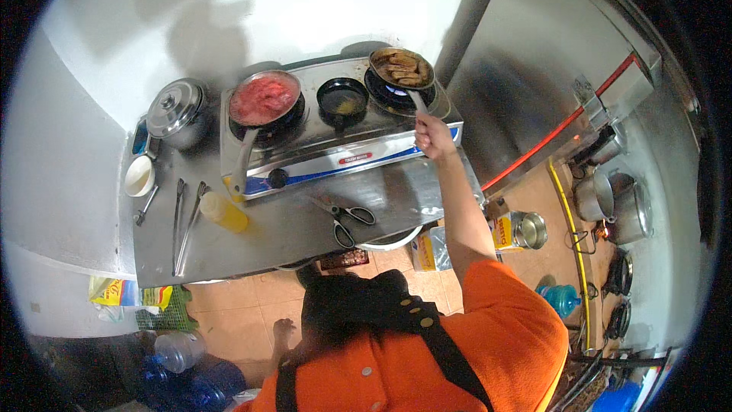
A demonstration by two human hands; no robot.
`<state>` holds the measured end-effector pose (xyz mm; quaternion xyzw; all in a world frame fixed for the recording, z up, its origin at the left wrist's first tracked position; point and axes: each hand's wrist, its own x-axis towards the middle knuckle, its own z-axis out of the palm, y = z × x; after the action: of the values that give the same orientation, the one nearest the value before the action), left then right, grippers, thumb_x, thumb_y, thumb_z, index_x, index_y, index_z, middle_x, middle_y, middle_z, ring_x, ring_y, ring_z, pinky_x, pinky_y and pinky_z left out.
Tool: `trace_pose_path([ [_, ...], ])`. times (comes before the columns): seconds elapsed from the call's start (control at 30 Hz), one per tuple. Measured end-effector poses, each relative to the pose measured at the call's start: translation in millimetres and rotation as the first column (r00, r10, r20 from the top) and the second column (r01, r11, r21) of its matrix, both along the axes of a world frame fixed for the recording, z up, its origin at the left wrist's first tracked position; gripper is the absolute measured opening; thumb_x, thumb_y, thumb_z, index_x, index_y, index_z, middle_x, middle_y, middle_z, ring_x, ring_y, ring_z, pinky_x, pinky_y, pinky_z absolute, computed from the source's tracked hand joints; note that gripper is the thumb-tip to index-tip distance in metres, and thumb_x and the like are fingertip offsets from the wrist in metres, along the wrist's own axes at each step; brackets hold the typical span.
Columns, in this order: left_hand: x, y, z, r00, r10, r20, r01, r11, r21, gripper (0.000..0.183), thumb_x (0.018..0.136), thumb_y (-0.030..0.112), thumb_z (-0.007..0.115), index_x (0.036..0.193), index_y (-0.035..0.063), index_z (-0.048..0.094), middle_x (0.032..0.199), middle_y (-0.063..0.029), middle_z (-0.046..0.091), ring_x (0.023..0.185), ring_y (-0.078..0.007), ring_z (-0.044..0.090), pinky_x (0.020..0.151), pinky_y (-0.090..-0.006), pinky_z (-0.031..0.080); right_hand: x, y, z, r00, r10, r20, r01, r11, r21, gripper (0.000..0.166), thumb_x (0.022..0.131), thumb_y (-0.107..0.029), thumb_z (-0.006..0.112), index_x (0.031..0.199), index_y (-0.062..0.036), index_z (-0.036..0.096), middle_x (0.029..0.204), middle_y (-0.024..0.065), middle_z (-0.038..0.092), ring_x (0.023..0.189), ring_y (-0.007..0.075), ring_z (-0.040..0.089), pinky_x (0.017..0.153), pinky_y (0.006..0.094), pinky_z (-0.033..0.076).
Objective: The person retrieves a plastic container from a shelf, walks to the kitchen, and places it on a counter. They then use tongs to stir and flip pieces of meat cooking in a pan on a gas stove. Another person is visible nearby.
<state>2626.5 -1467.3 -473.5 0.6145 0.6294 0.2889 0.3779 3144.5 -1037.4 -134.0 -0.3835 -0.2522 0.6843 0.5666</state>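
My right hand grips the handle of a frying pan that holds browned pieces of food, tilted above the lit right burner. My left hand hangs low beside my body, its fingers loosely bent and nothing seen in it. On the stove's left burner sits a second frying pan filled with red, wet-looking food, its handle towards me. Between the two pans is a small black pan with some liquid in it.
On the steel counter lie kitchen scissors, metal tongs and a squeeze bottle of yellow liquid. A lidded pot and a white bowl stand left of the stove. A red bar runs along the right side.
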Motion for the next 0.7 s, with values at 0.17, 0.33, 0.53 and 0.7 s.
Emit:
trace_pose_path([
  [0.17,-2,20,-11,0.736,0.550,0.395,-0.253,0.764,-0.594,0.018,0.083,0.021,0.059,0.084,0.0038,0.060,0.093,-0.0162,0.064,0.078,-0.0238,0.063,0.057,-0.0421,0.050,4,-10,7,1.000,-0.019,0.013,0.019,1.000,0.012,0.025,0.091,-0.019,0.058,0.072,-0.0125,0.044,0.051,-0.0042,0.033,0.036,0.0075,0.027,0.033,0.0233,0.021],
  [0.33,-5,27,-4,0.934,0.299,0.196,-0.112,0.765,-0.634,0.022,0.083,0.025,0.057,0.101,0.0175,0.065,0.120,-0.0032,0.060,0.114,-0.0161,0.053,0.092,-0.0395,0.044,10,-16,-2,0.997,0.044,0.067,-0.044,0.999,0.000,0.028,0.092,-0.020,0.056,0.069,-0.0136,0.042,0.050,-0.0042,0.033,0.036,0.0080,0.028,0.032,0.0247,0.022],
  [0.53,-5,9,-7,0.969,0.168,0.183,-0.074,0.900,-0.431,0.026,0.080,0.024,0.062,0.103,0.0120,0.065,0.118,-0.0088,0.059,0.111,-0.0236,0.053,0.093,-0.0418,0.043,9,4,8,0.998,0.018,0.054,-0.019,1.000,0.016,0.023,0.092,-0.019,0.055,0.075,-0.0123,0.043,0.049,-0.0036,0.031,0.035,0.0091,0.029,0.033,0.0266,0.024],
  [0.7,-7,-19,-10,0.966,0.177,0.187,-0.111,0.942,-0.317,0.031,0.078,0.022,0.067,0.104,0.0049,0.063,0.115,-0.0157,0.058,0.109,-0.0322,0.052,0.093,-0.0461,0.041,1,-17,8,0.997,0.019,0.081,-0.017,1.000,-0.016,0.026,0.092,-0.020,0.056,0.072,-0.0119,0.042,0.050,-0.0038,0.033,0.034,0.0084,0.028,0.030,0.0246,0.022],
])
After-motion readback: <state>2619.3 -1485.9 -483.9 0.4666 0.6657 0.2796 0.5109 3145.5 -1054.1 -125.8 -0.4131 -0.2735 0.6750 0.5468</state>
